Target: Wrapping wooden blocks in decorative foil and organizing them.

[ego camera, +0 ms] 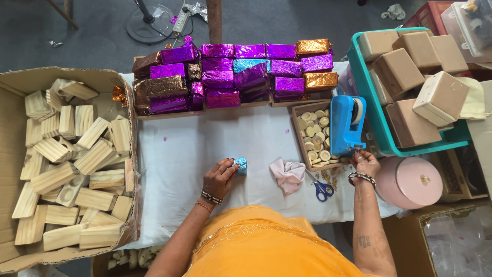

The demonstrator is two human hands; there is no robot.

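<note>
My left hand (219, 177) rests on the white-covered table (174, 164), its fingers closed on a small block wrapped in blue foil (240, 165). My right hand (364, 161) reaches to the front end of a blue tape dispenser (347, 124), fingertips pinched at its tape edge. The dispenser sits partly over a shallow box of round pale discs (313, 134). A pink cloth (288, 174) and blue-handled scissors (322, 189) lie between my hands.
Foil-wrapped blocks in purple, bronze, orange and one blue (233, 74) line the table's far side. A cardboard box of wooden blocks (66, 154) stands at left. At right are a teal crate of tan blocks (410, 87) and a round pink lid (410, 180).
</note>
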